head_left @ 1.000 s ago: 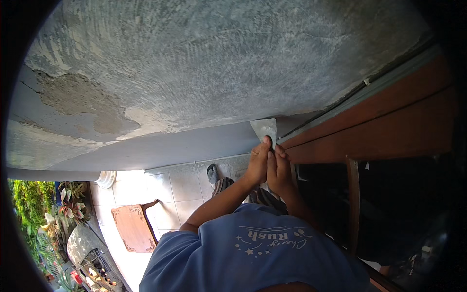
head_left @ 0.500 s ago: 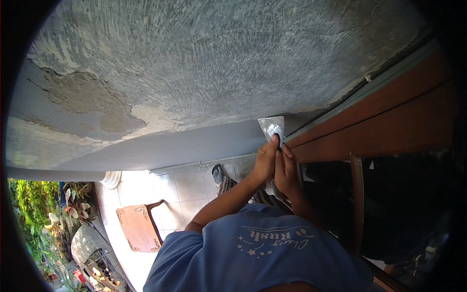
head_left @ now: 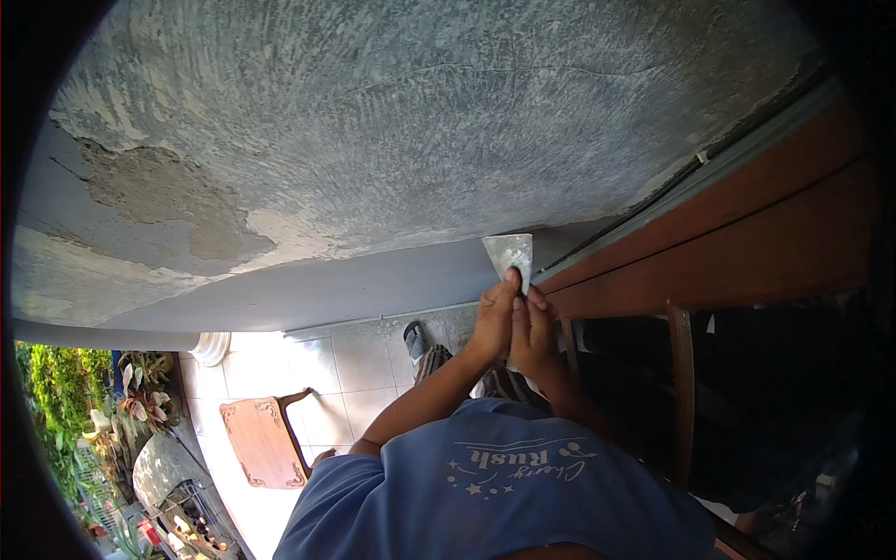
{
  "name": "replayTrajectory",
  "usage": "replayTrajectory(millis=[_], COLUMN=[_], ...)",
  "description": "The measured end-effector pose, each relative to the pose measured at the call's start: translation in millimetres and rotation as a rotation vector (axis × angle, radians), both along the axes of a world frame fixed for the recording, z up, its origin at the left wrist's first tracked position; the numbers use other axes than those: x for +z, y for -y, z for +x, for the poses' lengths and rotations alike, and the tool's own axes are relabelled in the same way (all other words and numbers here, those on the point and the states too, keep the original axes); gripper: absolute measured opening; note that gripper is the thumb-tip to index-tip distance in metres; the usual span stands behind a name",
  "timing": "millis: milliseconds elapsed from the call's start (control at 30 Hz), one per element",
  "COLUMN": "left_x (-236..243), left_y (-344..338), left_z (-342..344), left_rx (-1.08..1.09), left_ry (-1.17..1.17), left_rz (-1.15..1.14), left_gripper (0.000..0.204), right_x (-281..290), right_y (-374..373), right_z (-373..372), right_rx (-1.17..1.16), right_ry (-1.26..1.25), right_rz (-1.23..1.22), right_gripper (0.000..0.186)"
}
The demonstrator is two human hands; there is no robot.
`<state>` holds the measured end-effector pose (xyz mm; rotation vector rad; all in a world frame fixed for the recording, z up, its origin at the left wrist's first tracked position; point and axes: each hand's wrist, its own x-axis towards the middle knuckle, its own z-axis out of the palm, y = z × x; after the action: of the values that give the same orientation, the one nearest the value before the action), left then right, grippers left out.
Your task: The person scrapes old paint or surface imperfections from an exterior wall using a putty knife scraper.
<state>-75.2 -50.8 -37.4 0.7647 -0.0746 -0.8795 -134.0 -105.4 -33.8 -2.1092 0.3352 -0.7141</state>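
A metal putty knife (head_left: 509, 252) stands blade-up near the boundary between rough, streaked grey plaster (head_left: 467, 140) and a smoother painted grey band (head_left: 373, 275). I cannot tell whether the blade touches the surface. My left hand (head_left: 495, 322) is closed on its handle, thumb over the dark grip. My right hand (head_left: 534, 331) is closed round the same handle from the right, pressed beside my left. A patch of broken, crumbly plaster (head_left: 163, 191) shows at the left.
Red-brown woodwork (head_left: 709, 243) with dark glass (head_left: 765, 392) runs along the right. Below are floor tiles (head_left: 336, 359), a small carved wooden table (head_left: 261, 443), a white column base (head_left: 213, 345) and my sandalled foot (head_left: 415, 343). Plants (head_left: 56, 401) stand at the lower left.
Both hands and the putty knife shifted slightly up and right half a second ago, and have since moved back down and left. The grip looks the same.
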Motion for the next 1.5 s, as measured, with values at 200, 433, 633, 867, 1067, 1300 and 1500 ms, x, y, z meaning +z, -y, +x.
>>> replayTrajectory(millis=[200, 433, 633, 867, 1067, 1300, 1500], left_x=[-4.6, -0.2, -1.8, -8.6, -6.2, -8.5, -10.3], left_y=[6.7, -0.2, -0.7, 4.5, 3.1, 4.0, 5.8], left_z=[-2.8, 8.5, 1.3, 1.7, 1.5, 6.6, 10.8], left_rx=[0.036, -0.023, 0.002, 0.036, 0.02, 0.053, 0.066], left_ry=[0.069, 0.14, 0.086, 0.158, 0.155, 0.253, 0.252], left_rz=[-0.075, 0.082, -0.003, 0.027, 0.023, 0.084, 0.066], left_gripper=[0.051, 0.052, 0.053, 0.054, 0.054, 0.054, 0.053], right_x=[9.4, -13.4, 1.2, -13.4, -6.2, -18.4, -15.9], right_y=[7.5, -0.4, -0.5, 9.8, 8.1, 16.3, 14.4], right_z=[-3.3, 3.7, -3.5, -1.6, -4.0, 12.5, 11.0], right_rx=[0.116, 0.017, 0.057, 0.158, 0.157, 0.223, 0.256], right_ry=[-0.05, 0.025, -0.05, -0.042, -0.007, 0.123, 0.0], right_rz=[0.176, 0.055, 0.105, 0.21, 0.164, 0.245, 0.402], right_gripper=[0.025, 0.025, 0.025, 0.027, 0.026, 0.027, 0.03])
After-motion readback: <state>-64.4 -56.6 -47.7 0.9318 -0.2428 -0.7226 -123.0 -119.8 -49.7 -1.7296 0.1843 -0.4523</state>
